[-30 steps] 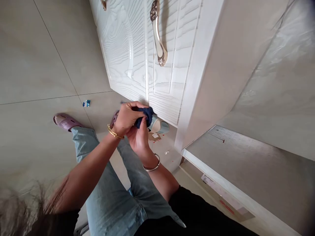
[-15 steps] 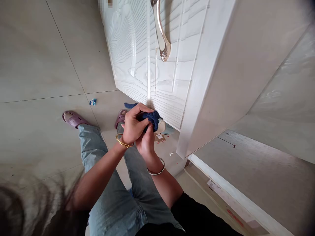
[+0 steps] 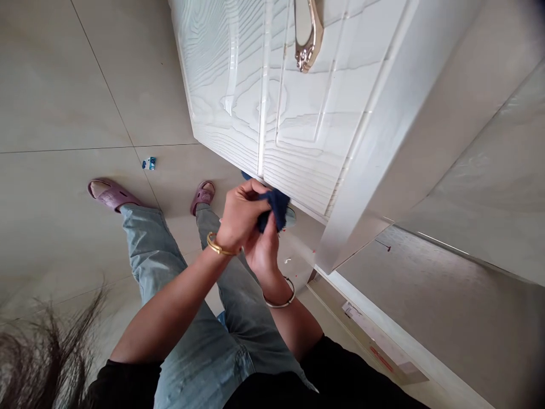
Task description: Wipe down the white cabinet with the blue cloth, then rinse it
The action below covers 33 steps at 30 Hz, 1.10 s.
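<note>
Compared with half a second ago, the dark blue, fuzzy cloth has changed shape: it was a round wad between the fingers, and now a flap of it stands up in a peak toward the bottom edge of the white, wood-grained cabinet front. The view has shifted too, so that only the lower end of the cream-and-gold curved handle shows at the top, and the right-hand one of the two mauve slippers is now uncovered by the hands. I judge from this that the cloth is being turned or rebunched in the grip, not laid down. Both hands are nearly closed. The left hand, with a gold bracelet at its wrist, is back upward and pinches the cloth between thumb and curled fingers. The right hand, with a silver bangle, cups it from below, thumb pressed up against the fabric. The cloth sits between them, in front of the cabinet's lower edge (whether it touches that edge I cannot tell). A small blue-and-white packet lies on the beige tiled floor, well apart from the hands.
</note>
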Available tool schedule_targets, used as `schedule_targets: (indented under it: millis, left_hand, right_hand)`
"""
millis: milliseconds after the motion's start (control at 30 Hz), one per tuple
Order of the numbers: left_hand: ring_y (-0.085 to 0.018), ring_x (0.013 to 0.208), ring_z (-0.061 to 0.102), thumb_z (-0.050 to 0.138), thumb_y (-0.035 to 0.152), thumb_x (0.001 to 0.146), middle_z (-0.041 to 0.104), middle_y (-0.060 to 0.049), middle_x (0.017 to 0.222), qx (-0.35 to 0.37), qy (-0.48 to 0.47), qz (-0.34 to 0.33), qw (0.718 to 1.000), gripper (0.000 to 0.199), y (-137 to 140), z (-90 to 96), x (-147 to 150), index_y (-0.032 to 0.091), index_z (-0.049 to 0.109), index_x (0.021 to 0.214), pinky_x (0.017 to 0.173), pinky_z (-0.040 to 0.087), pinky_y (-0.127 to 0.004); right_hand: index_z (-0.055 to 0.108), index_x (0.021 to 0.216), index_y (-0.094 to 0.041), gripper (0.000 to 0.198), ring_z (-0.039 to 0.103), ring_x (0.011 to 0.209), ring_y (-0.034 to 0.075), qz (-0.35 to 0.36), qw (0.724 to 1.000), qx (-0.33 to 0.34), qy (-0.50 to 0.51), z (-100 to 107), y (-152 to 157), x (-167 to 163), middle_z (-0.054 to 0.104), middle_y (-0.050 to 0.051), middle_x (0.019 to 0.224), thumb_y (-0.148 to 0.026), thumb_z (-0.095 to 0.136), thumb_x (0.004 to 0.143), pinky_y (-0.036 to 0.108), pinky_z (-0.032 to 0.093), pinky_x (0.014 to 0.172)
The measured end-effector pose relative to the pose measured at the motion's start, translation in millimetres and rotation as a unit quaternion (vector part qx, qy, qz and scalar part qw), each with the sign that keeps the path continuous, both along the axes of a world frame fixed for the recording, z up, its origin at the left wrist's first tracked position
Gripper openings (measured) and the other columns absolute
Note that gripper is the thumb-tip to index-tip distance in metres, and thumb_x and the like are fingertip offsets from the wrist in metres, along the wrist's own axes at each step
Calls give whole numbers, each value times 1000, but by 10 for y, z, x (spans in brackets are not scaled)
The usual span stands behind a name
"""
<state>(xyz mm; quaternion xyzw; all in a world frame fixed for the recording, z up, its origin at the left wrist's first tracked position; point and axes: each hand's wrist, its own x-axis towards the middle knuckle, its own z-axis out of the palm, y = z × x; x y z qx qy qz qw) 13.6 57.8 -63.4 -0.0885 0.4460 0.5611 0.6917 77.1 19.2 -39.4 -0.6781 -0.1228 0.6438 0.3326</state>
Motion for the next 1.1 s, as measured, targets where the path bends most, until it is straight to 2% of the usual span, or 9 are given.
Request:
schedule_targets:
  millis: [67,200,367,433,600,733,867,933,1100]
  left_hand:
    - [-9,59,60,94,25,52,65,4,62,-4,-30,8,1000,38,8,-40,-5,19,58,62,57,51,-23]
    - [-6,60,60,91,15,55,67,6,66,45,-73,9,996,31,10,62,44,19,61,63,57,50,-19]
    - [-8,59,62,95,23,55,67,4,63,21,-13,38,999,33,-44,-10,37,18,63,62,56,52,-19]
    - [-9,60,64,95,24,57,68,4,65,37,29,39,998,31,-63,-41,-46,18,66,65,57,54,-19]
    - [-11,72,68,94,19,64,72,2,79,143,108,35,983,26,15,-11,-265,21,75,82,68,60,-22]
    - [-10,63,65,96,23,63,68,3,69,176,95,10,980,27,122,47,-312,20,70,70,59,57,-23]
    - [-10,64,65,88,11,67,68,3,69,207,133,17,969,20,112,169,-289,20,71,69,61,56,-22]
    - [-10,67,66,85,6,68,70,3,71,222,170,29,960,19,67,113,-246,20,73,71,63,56,-22]
    - [-9,74,66,76,0,74,72,3,79,207,287,123,927,26,-54,-276,-8,24,77,84,69,53,-22]
  right_hand:
    - [62,142,-29,55,51,149,17,11,1000,-4,-10,-25,20,-16,62,2,152,-58,53,96,45,36,129]
    - [61,142,-28,59,51,149,18,4,999,14,-47,65,7,12,66,3,147,-64,50,96,47,42,126]
    - [67,131,-27,47,56,144,20,-20,998,-46,-36,130,20,-22,70,2,141,-54,57,95,46,41,126]
    - [69,126,-28,42,56,144,20,-18,998,-55,-27,132,29,-82,71,1,140,-52,62,92,46,41,127]
    - [68,126,-31,49,55,146,19,-2,999,0,39,93,90,-219,66,-3,147,-60,64,87,46,36,130]
    - [70,123,-31,50,53,147,20,-7,1000,21,22,91,144,-238,66,-2,147,-62,65,84,47,33,131]
    - [67,130,-30,57,52,148,22,10,999,40,0,159,87,-217,63,0,149,-67,56,88,50,33,131]
    - [64,135,-28,60,53,147,21,14,999,45,8,108,66,-218,61,1,152,-67,55,89,50,31,132]
    - [59,137,-23,64,57,143,19,45,997,52,23,-201,105,-168,62,5,151,-65,56,90,45,30,132]
